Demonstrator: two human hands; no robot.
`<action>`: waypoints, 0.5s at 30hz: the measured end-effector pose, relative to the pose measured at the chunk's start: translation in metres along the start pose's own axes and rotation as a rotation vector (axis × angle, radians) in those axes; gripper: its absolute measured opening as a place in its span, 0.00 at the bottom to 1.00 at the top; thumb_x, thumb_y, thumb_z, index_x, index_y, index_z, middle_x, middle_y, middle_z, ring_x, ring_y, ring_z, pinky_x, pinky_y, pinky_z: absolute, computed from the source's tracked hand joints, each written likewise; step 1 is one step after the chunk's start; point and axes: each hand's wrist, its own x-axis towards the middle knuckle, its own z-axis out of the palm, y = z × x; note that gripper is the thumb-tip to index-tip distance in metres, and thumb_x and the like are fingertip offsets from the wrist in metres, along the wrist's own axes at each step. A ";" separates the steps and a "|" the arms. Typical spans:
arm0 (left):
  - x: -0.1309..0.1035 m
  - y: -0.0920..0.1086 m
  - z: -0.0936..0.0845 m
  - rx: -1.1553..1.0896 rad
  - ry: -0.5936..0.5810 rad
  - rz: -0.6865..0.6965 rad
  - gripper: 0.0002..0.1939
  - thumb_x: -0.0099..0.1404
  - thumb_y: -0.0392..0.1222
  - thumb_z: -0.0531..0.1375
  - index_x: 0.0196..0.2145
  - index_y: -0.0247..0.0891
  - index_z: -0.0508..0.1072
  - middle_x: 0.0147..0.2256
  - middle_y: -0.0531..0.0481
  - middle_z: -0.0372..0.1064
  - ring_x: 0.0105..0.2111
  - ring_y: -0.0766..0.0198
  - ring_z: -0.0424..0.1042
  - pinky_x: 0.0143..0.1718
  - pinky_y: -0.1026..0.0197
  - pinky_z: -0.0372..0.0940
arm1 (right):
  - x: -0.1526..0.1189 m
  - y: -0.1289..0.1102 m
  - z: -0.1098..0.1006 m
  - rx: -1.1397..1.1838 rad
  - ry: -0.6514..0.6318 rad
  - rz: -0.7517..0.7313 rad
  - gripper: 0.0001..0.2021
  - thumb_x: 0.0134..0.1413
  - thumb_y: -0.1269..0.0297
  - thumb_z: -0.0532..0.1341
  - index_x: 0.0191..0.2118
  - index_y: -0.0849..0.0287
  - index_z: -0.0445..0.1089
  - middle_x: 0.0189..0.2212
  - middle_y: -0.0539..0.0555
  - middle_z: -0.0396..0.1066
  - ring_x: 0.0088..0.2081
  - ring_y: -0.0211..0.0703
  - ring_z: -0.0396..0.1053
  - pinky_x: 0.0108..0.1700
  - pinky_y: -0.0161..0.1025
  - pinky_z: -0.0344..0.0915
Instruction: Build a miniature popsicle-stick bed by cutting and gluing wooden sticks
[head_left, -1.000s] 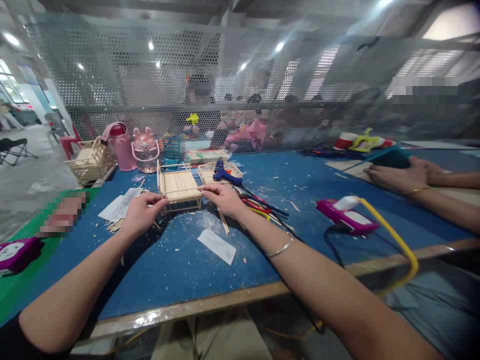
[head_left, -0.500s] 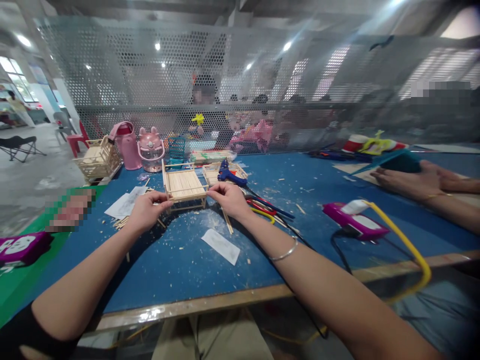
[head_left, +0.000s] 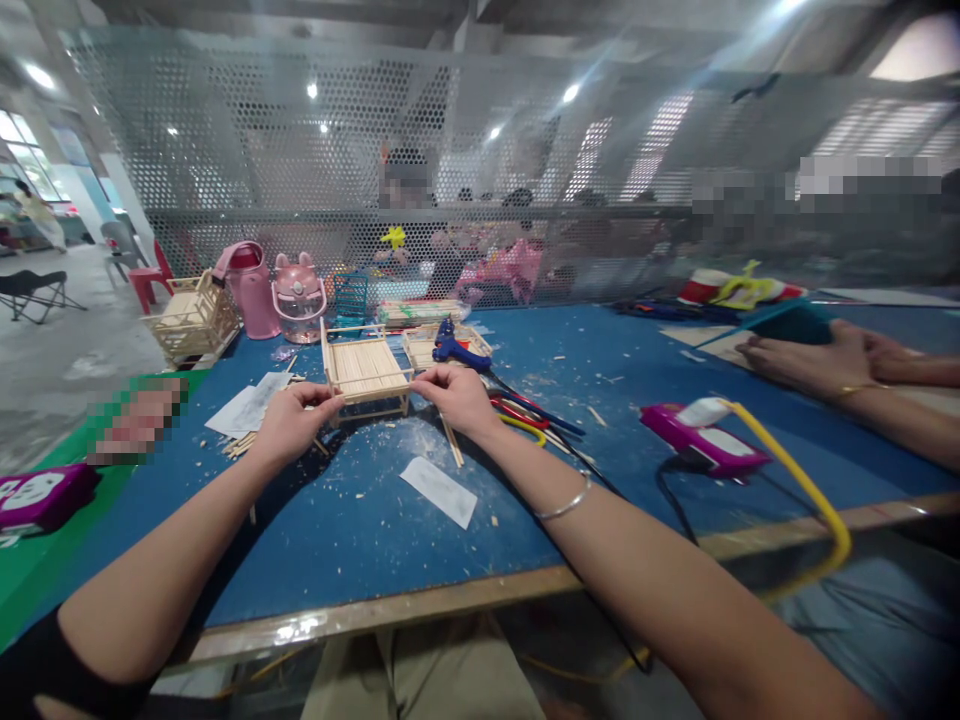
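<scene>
A small bed-shaped model made of thin wooden sticks (head_left: 366, 366) stands upright on the blue table. My left hand (head_left: 295, 420) pinches its near left corner between thumb and fingers. At the near right corner, my right hand (head_left: 459, 398) grips it the same way, a bracelet on that wrist. Right behind the model, a blue glue gun (head_left: 459, 348) lies on another stick frame (head_left: 418, 346). Loose sticks (head_left: 452, 442) lie beside my right hand, and white paper (head_left: 247, 404) with more sticks is near my left hand.
Pliers with red and yellow handles (head_left: 517, 420) lie right of my right hand. A purple power strip (head_left: 705, 440) with a yellow cable sits further right, near another person's hands (head_left: 817, 360). Pink bottles (head_left: 300, 300) and a stick model (head_left: 191, 318) stand at the back left.
The view has shifted very slightly. Both hands keep the same hold on the stick model, which stays in place.
</scene>
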 end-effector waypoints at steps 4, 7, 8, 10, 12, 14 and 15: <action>0.000 -0.001 0.001 0.020 0.010 0.000 0.12 0.52 0.48 0.57 0.26 0.37 0.73 0.29 0.49 0.74 0.28 0.63 0.68 0.31 0.62 0.61 | 0.000 0.000 0.000 0.002 0.004 -0.004 0.07 0.41 0.63 0.62 0.24 0.63 0.72 0.21 0.50 0.71 0.23 0.35 0.64 0.28 0.33 0.58; 0.001 -0.004 0.002 0.030 0.029 0.020 0.12 0.53 0.49 0.57 0.26 0.37 0.73 0.30 0.49 0.74 0.30 0.61 0.69 0.34 0.61 0.61 | 0.001 0.001 0.001 0.009 0.001 -0.005 0.08 0.41 0.63 0.62 0.25 0.63 0.72 0.21 0.50 0.71 0.23 0.35 0.63 0.28 0.33 0.58; 0.002 -0.005 0.002 0.035 0.035 0.026 0.12 0.53 0.49 0.57 0.26 0.37 0.73 0.31 0.49 0.74 0.31 0.61 0.69 0.34 0.61 0.61 | 0.001 0.002 0.001 0.011 -0.001 -0.003 0.08 0.41 0.63 0.62 0.25 0.63 0.72 0.21 0.50 0.71 0.23 0.35 0.63 0.28 0.33 0.58; 0.003 -0.007 0.002 0.049 0.039 0.037 0.12 0.53 0.49 0.57 0.25 0.37 0.73 0.32 0.48 0.74 0.32 0.60 0.69 0.36 0.61 0.61 | 0.002 0.003 0.002 0.014 -0.006 0.002 0.08 0.41 0.63 0.61 0.25 0.63 0.73 0.21 0.50 0.71 0.23 0.35 0.63 0.28 0.33 0.58; 0.003 -0.008 0.002 0.061 0.036 0.049 0.11 0.53 0.48 0.57 0.25 0.37 0.72 0.32 0.49 0.74 0.32 0.61 0.69 0.36 0.61 0.61 | 0.003 0.003 0.003 0.015 -0.008 0.004 0.08 0.41 0.63 0.61 0.25 0.63 0.72 0.21 0.50 0.70 0.23 0.35 0.63 0.27 0.33 0.58; 0.004 -0.008 0.002 0.064 0.036 0.063 0.11 0.54 0.48 0.57 0.25 0.38 0.72 0.31 0.49 0.74 0.32 0.61 0.69 0.36 0.61 0.61 | 0.003 0.004 0.004 0.014 -0.008 0.003 0.08 0.41 0.63 0.61 0.24 0.63 0.72 0.20 0.50 0.70 0.23 0.35 0.63 0.27 0.33 0.58; 0.004 -0.009 0.002 0.065 0.037 0.071 0.11 0.54 0.48 0.57 0.24 0.38 0.72 0.30 0.49 0.74 0.32 0.61 0.69 0.36 0.60 0.61 | 0.003 0.003 0.004 0.013 -0.007 0.003 0.08 0.41 0.63 0.61 0.24 0.63 0.72 0.20 0.50 0.70 0.23 0.35 0.63 0.27 0.33 0.58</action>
